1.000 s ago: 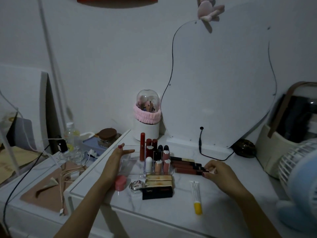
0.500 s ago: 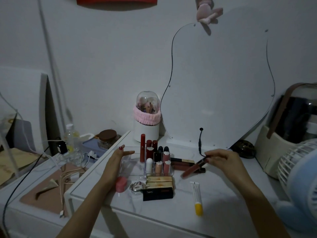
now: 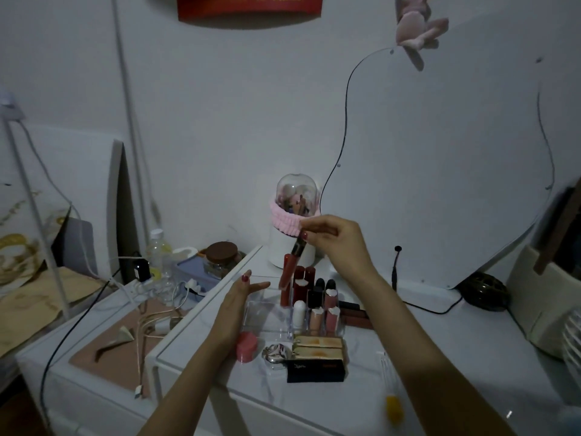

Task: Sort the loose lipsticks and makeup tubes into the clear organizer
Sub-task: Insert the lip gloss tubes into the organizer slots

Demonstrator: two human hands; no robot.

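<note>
My right hand (image 3: 338,240) pinches the dark cap of a brownish-red lip gloss tube (image 3: 290,265) and holds it nearly upright above the back left of the clear organizer (image 3: 267,313). Several lipsticks and tubes (image 3: 317,297) stand in the organizer's right compartments; its left compartments look empty. My left hand (image 3: 240,297) rests flat against the organizer's left side, fingers apart. Two dark tubes (image 3: 355,314) lie on the table to the organizer's right, partly hidden by my right forearm. A white tube with a yellow cap (image 3: 391,391) lies near the front edge.
Gold boxes and a black box (image 3: 317,357) sit in front of the organizer, beside a pink jar (image 3: 246,346) and a silver compact (image 3: 276,354). A domed brush holder (image 3: 294,228) and a curved mirror (image 3: 440,171) stand behind. A fan (image 3: 572,344) is at the right edge.
My right hand picked a brownish-red tube off the table at the right, lifted it and carried it left over the organizer, turning it upright. My left hand stayed at the organizer.
</note>
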